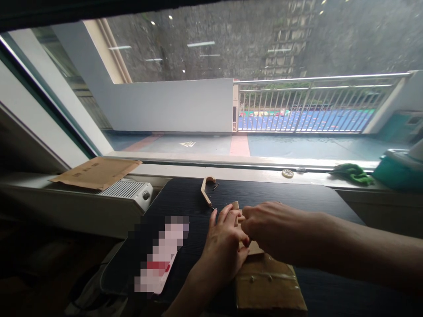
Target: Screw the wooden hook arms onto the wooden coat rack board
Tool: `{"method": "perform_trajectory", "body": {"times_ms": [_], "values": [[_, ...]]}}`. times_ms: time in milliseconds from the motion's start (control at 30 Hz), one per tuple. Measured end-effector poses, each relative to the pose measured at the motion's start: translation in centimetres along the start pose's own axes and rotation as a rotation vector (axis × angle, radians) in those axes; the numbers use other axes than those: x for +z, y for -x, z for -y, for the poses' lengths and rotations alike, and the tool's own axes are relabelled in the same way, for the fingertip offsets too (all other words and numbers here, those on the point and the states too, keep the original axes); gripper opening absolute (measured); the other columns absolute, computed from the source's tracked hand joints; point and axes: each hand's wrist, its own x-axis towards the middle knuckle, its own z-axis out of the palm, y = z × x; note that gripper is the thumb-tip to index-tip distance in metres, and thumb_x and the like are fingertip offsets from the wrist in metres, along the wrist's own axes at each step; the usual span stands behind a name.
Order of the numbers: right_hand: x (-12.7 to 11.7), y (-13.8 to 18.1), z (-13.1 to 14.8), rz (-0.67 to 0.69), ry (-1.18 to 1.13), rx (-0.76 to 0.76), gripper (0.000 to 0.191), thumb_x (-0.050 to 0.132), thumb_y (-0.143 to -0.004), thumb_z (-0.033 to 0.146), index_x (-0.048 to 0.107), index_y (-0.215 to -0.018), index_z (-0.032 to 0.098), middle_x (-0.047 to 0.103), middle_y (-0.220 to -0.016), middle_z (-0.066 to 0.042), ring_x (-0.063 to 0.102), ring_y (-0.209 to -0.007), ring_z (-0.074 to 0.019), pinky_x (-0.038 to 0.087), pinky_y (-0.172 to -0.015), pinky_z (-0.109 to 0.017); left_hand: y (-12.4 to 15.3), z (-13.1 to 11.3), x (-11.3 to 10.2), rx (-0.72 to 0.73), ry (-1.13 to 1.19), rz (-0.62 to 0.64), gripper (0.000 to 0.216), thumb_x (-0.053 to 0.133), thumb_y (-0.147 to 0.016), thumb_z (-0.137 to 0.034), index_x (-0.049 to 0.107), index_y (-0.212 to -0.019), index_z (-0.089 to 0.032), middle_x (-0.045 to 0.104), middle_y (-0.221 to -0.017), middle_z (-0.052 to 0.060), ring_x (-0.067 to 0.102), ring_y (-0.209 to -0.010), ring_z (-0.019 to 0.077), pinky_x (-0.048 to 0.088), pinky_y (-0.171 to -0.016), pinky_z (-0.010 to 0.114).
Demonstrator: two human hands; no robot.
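Pale wood [235,205] is in the hands, just past the far side of the brown box [271,290]. The left hand [226,240] grasps the wood, with its fingers bent over it and its thumb near the box. The right hand [259,222] is curled up tight against the wood, with its back facing up. I cannot tell if it grips something too, because the fingers hide what is inside. Under the hands, a flat piece [256,248] pokes out at the far edge of the box, and I cannot tell if it is wood or card.

Farther out from the box and to its left lies a bent wood hook [205,197], with small dark bits [215,186] right by it. To the left of the box is a pink thing [165,255], too blurred to name. All of these are on the black desk [280,189].

Well past the box runs a white sill [251,174]. It has a ring [287,173], and to the far right of the box, a green cloth [358,176] and a teal bin [398,171]. Far to the left of the box, brown card [99,171] lies partly over a white grille [127,189].
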Motion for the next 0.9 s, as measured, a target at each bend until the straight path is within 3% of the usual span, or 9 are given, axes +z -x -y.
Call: {"method": "perform_trajectory", "body": {"times_ms": [267,600,767,900], "values": [[0.5,-0.3,-0.4,0.034,0.053,0.093,0.014,0.056,-0.077,0.007,0.067,-0.081,0.013,0.069,-0.081,-0.008,0.064,-0.079,-0.0189,0.033,-0.057,-0.026,-0.1,0.7,-0.5,0.086,0.009,0.061,0.010,0.073,-0.067,-0.016,0.070,-0.070,-0.025,0.051,-0.133,0.000,0.028,-0.134,0.0306,0.017,-0.109,0.058],[0.0,0.0,-0.2,0.041,-0.016,0.076,0.021,0.057,-0.073,0.003,0.066,-0.091,0.011,0.068,-0.090,-0.010,0.062,-0.089,-0.0195,0.039,-0.068,-0.025,-0.1,0.6,-0.7,0.106,0.009,0.073,0.009,0.073,-0.069,-0.016,0.071,-0.071,-0.024,0.050,-0.134,0.002,0.026,-0.135,0.0302,0.015,-0.109,0.057],[-0.1,0.0,-0.3,0.036,0.047,0.131,0.015,0.057,-0.078,0.011,0.066,-0.089,0.014,0.068,-0.082,-0.007,0.064,-0.076,-0.0188,0.034,-0.057,-0.026,-0.2,0.6,-0.7,0.114,0.003,0.107,0.012,0.072,-0.069,-0.015,0.071,-0.072,-0.026,0.048,-0.135,0.001,0.023,-0.136,0.0316,0.012,-0.108,0.058],[-1.0,0.7,-0.1,0.048,0.095,0.152,0.022,0.061,-0.072,0.007,0.065,-0.093,0.015,0.067,-0.084,-0.006,0.062,-0.073,-0.0175,0.028,-0.051,-0.026,-0.2,0.7,-0.6,0.134,0.009,0.096,0.011,0.067,-0.071,-0.013,0.070,-0.070,-0.024,0.050,-0.131,0.003,0.024,-0.135,0.0323,0.013,-0.108,0.059]]}}
